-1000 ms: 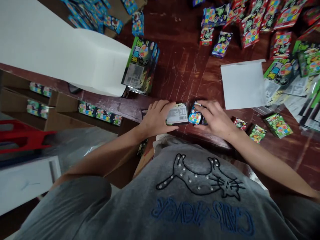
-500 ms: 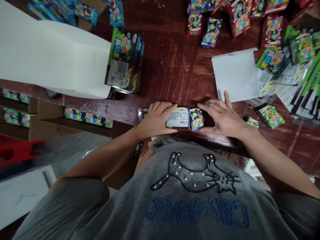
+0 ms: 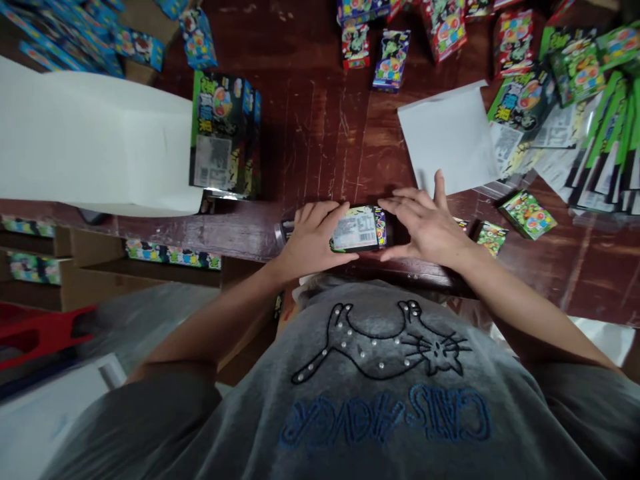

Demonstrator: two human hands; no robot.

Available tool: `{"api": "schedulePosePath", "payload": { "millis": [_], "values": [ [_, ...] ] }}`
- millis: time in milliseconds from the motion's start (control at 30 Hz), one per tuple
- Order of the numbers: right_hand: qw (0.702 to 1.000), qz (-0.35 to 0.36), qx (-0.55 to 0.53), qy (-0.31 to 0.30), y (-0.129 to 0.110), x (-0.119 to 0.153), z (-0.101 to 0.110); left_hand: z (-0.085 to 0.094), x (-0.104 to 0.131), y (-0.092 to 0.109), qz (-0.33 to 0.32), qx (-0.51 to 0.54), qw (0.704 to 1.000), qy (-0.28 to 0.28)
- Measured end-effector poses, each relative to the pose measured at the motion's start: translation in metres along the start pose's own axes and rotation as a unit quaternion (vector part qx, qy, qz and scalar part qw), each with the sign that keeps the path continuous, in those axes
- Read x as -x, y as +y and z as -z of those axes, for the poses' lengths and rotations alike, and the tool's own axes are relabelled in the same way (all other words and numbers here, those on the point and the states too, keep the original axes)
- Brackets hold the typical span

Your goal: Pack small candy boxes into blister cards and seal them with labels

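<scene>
At the table's front edge, a black and green printed pouch (image 3: 354,231) with a grey label lies under my left hand (image 3: 311,239). The left thumb and fingers grip its two long sides. A small purple candy box (image 3: 381,225) is partly inside the pouch's right end, and only a short stretch of it shows. My right hand (image 3: 424,228) holds that end of the box between thumb and fingertips, with its index finger raised. The pouch's left end is mostly hidden by my left hand.
Stacked black and green boxes (image 3: 220,133) stand left beside a white open carton (image 3: 90,133). A white sheet (image 3: 447,137) lies to the right, near flat printed pouches (image 3: 600,147). Small green boxes (image 3: 529,215) and red boxes (image 3: 514,43) are scattered around. Cartons (image 3: 95,250) sit below the edge.
The purple box has slid left, deeper into the pouch, and less of it shows. My right hand has moved closer to my left hand. The view has shifted slightly.
</scene>
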State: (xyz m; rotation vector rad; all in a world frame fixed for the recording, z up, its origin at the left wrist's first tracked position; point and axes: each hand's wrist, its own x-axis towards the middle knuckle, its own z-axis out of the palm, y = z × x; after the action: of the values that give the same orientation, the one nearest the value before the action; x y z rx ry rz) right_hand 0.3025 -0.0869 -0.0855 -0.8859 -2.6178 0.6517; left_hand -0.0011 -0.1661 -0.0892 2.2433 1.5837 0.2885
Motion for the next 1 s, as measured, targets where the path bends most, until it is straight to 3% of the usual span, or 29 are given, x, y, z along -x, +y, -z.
{"api": "schedulePosePath", "payload": {
  "millis": [200,300,533,667,800,900,1000],
  "values": [
    [0.989,-0.104,0.105,0.012,0.014,0.084,0.046,-0.002,-0.003,-0.001,-0.009,-0.036,0.999,0.0],
    [0.988,-0.116,0.101,0.011,0.021,0.107,0.045,-0.004,-0.016,0.008,-0.034,-0.026,0.999,-0.01],
    [0.999,0.002,-0.027,0.029,0.025,0.073,0.026,-0.005,-0.034,0.027,-0.084,0.005,0.995,-0.05],
    [1.0,0.002,-0.01,0.017,0.029,0.06,0.022,-0.009,-0.032,0.031,-0.08,0.011,0.996,-0.045],
    [1.0,-0.019,0.001,0.016,0.015,0.049,0.006,-0.016,-0.034,0.039,-0.058,-0.009,0.998,-0.027],
    [0.999,-0.03,0.008,0.011,0.008,0.06,0.008,-0.015,-0.036,0.043,-0.046,-0.014,0.999,-0.024],
    [0.995,-0.083,0.053,0.024,0.016,0.098,0.031,-0.011,-0.035,0.041,-0.046,-0.016,0.998,-0.031]
  ]
}}
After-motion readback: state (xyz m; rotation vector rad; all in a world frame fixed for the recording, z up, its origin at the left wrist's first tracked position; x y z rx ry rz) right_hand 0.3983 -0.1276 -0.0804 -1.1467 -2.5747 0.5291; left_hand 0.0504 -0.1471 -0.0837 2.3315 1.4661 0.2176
